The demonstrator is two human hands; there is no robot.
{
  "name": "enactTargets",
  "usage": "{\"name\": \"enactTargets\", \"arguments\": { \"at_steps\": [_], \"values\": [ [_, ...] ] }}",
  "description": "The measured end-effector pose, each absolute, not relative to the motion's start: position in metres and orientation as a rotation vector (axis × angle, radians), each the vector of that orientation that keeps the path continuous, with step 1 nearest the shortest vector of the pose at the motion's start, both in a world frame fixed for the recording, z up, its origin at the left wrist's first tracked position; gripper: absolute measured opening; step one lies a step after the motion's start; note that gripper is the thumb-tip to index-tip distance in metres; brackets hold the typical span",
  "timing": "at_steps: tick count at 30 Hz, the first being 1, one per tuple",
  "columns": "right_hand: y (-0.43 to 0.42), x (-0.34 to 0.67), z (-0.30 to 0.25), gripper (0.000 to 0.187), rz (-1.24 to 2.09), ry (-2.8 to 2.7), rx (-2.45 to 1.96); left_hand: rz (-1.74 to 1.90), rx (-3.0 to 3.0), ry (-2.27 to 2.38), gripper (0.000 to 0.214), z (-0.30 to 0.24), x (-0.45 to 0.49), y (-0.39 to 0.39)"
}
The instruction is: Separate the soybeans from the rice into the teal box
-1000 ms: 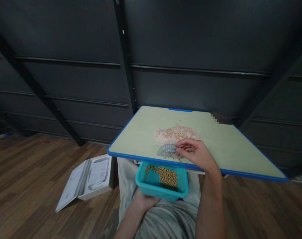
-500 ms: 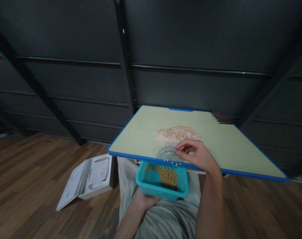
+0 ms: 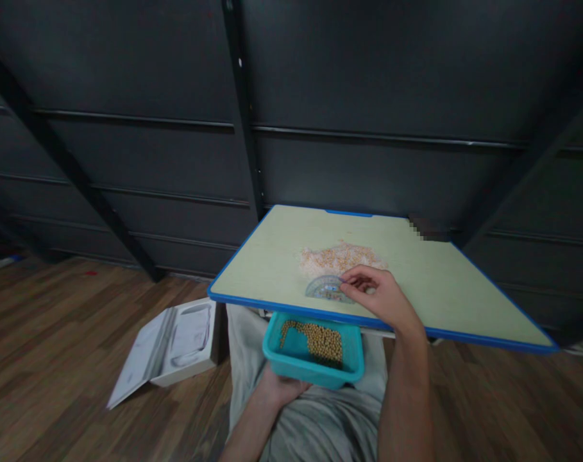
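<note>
Between the thumb and fingers of my right hand [image 3: 375, 290] is a clear protractor [image 3: 324, 288], held low over the table near its front edge. Just beyond it lies a spread pile of white grains mixed with yellow-orange beans [image 3: 342, 255]. My left hand [image 3: 284, 388] grips a turquoise plastic basket [image 3: 291, 367] from below, its fingers mostly hidden under the bottom. The basket sits at my lap, just under the table's front edge. Tan round beans [image 3: 324, 342] lie in it, heaped toward the right side.
The pale table [image 3: 267, 256] has a blue rim. An open white box [image 3: 190, 340] stands on the wooden floor to the left. Behind the table rises a dark panelled wall [image 3: 378, 77]. A blurred dark object [image 3: 435, 230] is at the table's far right edge.
The protractor has moved slightly away from the front edge toward the pile. Several beans at the table's edge are gone from there. My left hand and the basket have stayed put.
</note>
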State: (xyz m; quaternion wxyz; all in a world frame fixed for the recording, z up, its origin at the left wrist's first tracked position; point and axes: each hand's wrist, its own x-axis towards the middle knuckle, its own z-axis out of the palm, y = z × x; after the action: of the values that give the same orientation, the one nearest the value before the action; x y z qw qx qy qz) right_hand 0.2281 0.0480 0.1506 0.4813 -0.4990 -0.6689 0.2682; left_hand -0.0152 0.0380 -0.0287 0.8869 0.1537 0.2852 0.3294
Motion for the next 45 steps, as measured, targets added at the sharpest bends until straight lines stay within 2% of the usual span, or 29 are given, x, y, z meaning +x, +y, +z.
{"name": "enactTargets", "arguments": {
  "at_steps": [11, 24, 34, 45],
  "values": [
    [0.0555, 0.2316, 0.1461, 0.024, 0.473, -1.426, -1.247, 0.698, 0.285, 0.608, 0.046, -0.0256, -0.0173, 0.0364],
    [0.0553, 0.2306, 0.1450, 0.019, 0.533, -1.475, -1.241, 0.712, 0.314, 0.661, 0.067, -0.0250, -0.0158, 0.0349],
    [0.0557, 0.2314, 0.1438, 0.022, 0.476, -1.463, -1.257, 0.694, 0.318, 0.661, 0.054, -0.0253, -0.0161, 0.0361],
    [0.0559, 0.2315, 0.1439, 0.020, 0.523, -1.475, -1.260, 0.703, 0.304, 0.626, 0.060, -0.0298, -0.0167, 0.0360]
  ]
}}
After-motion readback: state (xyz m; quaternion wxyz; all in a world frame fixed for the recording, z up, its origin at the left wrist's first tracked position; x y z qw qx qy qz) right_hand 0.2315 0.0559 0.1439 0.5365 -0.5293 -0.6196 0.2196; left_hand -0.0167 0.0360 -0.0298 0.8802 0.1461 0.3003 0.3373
